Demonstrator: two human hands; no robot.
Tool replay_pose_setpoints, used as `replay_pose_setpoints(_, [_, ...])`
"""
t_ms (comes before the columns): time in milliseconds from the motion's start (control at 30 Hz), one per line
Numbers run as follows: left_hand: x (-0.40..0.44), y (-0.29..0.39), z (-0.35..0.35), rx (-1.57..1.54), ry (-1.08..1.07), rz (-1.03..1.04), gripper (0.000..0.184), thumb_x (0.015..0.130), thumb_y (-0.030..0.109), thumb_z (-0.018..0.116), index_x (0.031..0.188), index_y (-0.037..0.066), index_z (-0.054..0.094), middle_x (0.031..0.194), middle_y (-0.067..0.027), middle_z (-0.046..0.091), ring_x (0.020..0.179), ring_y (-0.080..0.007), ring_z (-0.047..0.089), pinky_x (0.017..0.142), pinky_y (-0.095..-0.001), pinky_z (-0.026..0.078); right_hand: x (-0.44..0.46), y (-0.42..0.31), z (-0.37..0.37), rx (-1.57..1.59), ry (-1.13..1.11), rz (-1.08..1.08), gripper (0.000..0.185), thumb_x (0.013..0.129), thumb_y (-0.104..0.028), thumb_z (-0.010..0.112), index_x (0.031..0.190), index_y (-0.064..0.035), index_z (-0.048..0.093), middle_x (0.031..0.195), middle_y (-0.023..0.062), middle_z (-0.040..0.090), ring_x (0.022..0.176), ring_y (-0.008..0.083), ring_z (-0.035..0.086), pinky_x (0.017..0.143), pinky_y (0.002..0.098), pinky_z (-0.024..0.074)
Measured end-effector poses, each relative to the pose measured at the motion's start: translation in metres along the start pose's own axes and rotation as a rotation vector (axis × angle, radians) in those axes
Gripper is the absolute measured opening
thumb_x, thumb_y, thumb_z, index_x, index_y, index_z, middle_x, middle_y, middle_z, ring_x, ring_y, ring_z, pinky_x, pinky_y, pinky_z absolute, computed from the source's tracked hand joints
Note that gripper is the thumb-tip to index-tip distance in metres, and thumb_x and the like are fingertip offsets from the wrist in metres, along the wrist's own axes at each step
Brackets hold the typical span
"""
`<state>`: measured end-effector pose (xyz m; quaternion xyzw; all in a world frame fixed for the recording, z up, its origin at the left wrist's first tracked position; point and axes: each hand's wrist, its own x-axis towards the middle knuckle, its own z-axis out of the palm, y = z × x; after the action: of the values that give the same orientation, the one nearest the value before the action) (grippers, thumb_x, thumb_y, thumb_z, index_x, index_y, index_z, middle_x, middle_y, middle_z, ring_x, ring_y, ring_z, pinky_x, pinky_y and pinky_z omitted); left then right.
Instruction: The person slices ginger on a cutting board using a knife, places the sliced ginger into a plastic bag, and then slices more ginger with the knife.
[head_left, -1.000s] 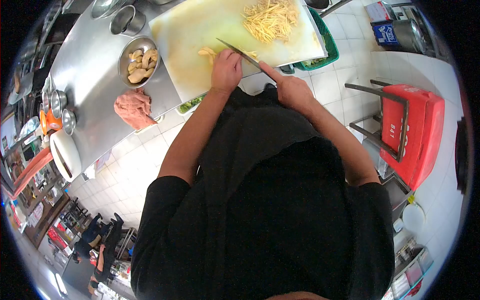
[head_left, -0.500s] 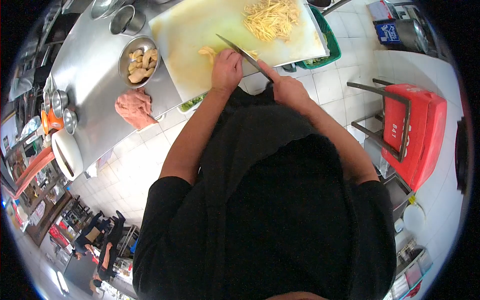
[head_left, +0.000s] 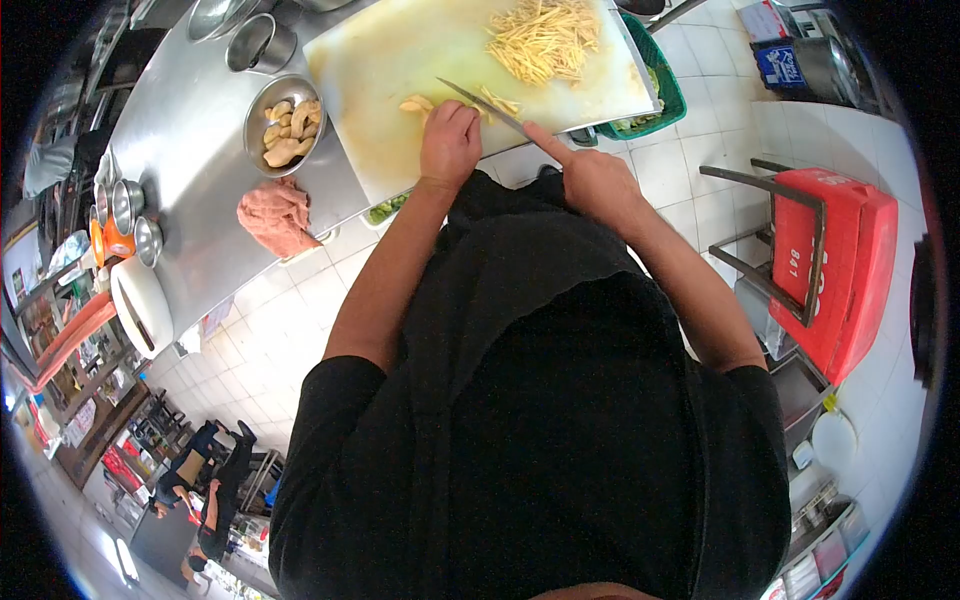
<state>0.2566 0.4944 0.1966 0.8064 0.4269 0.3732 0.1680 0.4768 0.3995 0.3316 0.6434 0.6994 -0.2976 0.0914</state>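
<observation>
Pointed metal knife (head_left: 492, 110), matchstick-thin yellow strips (head_left: 545, 44)

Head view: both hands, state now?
Left hand: curled closed over a pale yellow piece on the cutting board.
Right hand: closed, holding the knife.

Knife's (head_left: 497, 112) got a long, skinny gray blade sitting diagonally over the near part of the whitish cutting board (head_left: 375, 130), with a pale yellow chunk (head_left: 413, 103) half hidden on one side and some thin yellow strips (head_left: 502, 99) lying loose on the other.
</observation>
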Motion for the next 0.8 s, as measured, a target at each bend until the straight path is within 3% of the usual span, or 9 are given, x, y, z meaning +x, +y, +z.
replay_pose_setpoints(100, [0.002, 0.000, 0.000, -0.005, -0.006, 0.008, 0.007, 0.086, 0.003, 0.073, 0.091, 0.004, 0.069, 0.095, -0.0157, 0.067, 0.092, -0.0388, 0.065, 0.083, -0.0471, 0.054, -0.004, -0.001, 0.005, -0.014, 0.062, -0.031, 0.092, 0.090, -0.004, 0.058, 0.166, -0.0422, 0.024, 0.081, 0.0236, 0.072, 0.074, 0.0386, 0.073, 0.069, 0.0527, 0.0577])
replay_pose_setpoints(300, [0.005, -0.003, -0.005, -0.022, -0.100, -0.028, 0.008, 0.086, 0.006, 0.074, 0.092, 0.004, 0.069, 0.095, -0.0153, 0.066, 0.092, -0.0385, 0.065, 0.083, -0.0480, 0.053, -0.006, -0.001, -0.002, 0.060, 0.040, 0.054, 0.098, 0.087, -0.004, 0.061, 0.167, -0.0413, 0.020, 0.089, 0.0235, 0.074, 0.081, 0.0402, 0.074, 0.073, 0.0532, 0.0589])
replay_pose_setpoints(400, [0.006, 0.000, -0.007, -0.014, -0.131, -0.027, 0.010, 0.085, 0.008, 0.075, 0.093, 0.005, 0.069, 0.095, -0.0146, 0.065, 0.092, -0.0386, 0.065, 0.083, -0.0478, 0.053, -0.005, 0.002, 0.008, 0.133, 0.054, 0.079, 0.087, 0.093, -0.006, 0.058, 0.167, -0.0348, 0.023, 0.082, 0.0253, 0.072, 0.077, 0.0431, 0.072, 0.074, 0.0546, 0.0573])
replay_pose_setpoints(600, [0.006, 0.002, -0.004, 0.009, -0.160, 0.014, 0.010, 0.082, 0.012, 0.074, 0.091, 0.009, 0.070, 0.093, -0.0118, 0.060, 0.089, -0.0373, 0.062, 0.080, -0.0492, 0.051, -0.005, -0.003, 0.020, 0.166, 0.050, 0.070, 0.088, 0.094, -0.007, 0.059, 0.168, -0.0340, 0.020, 0.083, 0.0252, 0.072, 0.078, 0.0430, 0.072, 0.073, 0.0553, 0.0573])
replay_pose_setpoints(800, [0.006, 0.006, 0.000, 0.089, -0.166, 0.036, 0.014, 0.081, 0.019, 0.077, 0.089, 0.011, 0.069, 0.091, -0.0100, 0.059, 0.088, -0.0355, 0.062, 0.077, -0.0504, 0.048, -0.015, -0.021, 0.022, 0.212, -0.003, 0.202, 0.098, 0.087, -0.003, 0.062, 0.168, -0.0378, 0.020, 0.086, 0.0237, 0.074, 0.081, 0.0405, 0.074, 0.072, 0.0535, 0.0591])
